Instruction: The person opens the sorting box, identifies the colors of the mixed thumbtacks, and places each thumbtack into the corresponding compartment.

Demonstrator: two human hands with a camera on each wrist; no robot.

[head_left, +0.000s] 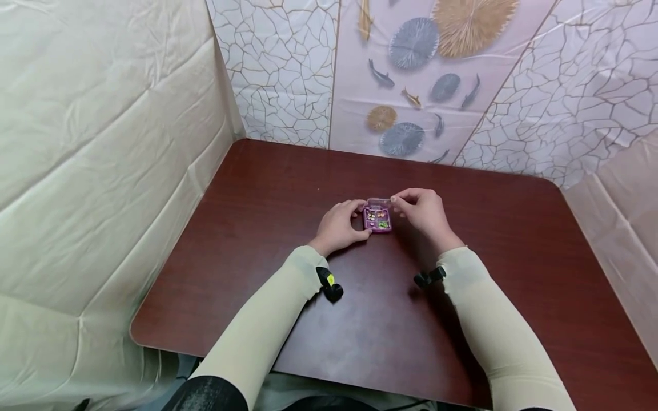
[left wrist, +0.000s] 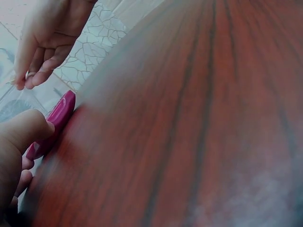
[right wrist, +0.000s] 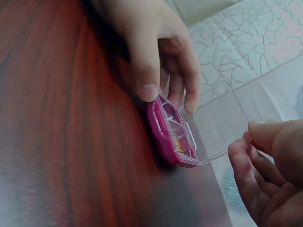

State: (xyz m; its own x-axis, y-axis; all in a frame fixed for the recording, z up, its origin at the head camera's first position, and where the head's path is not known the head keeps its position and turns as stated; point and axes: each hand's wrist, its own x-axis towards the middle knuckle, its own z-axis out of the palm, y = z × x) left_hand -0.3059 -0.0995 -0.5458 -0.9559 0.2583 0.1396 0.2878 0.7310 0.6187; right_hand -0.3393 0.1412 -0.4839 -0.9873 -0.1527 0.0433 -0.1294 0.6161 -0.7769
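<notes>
A small magenta pill box (head_left: 377,220) with a clear lid (right wrist: 218,124) lies on the table. Its inside is divided into compartments that hold small yellow, green and other coloured pieces, too small to identify. My left hand (head_left: 337,226) grips the box from the left, thumb at the near edge and fingers at the far side. With thumb and index finger, my right hand (head_left: 424,210) pinches a corner of the lid, which stands raised from the box. From the left wrist view, the magenta side of the box (left wrist: 60,113) shows beside the left thumb.
The brown wooden table (head_left: 247,228) spreads around both hands. Behind it hangs a patterned wall cloth (head_left: 288,74), and a pale cloth (head_left: 103,142) hangs along the left side. A black wrist camera (head_left: 333,292) is strapped to the left sleeve.
</notes>
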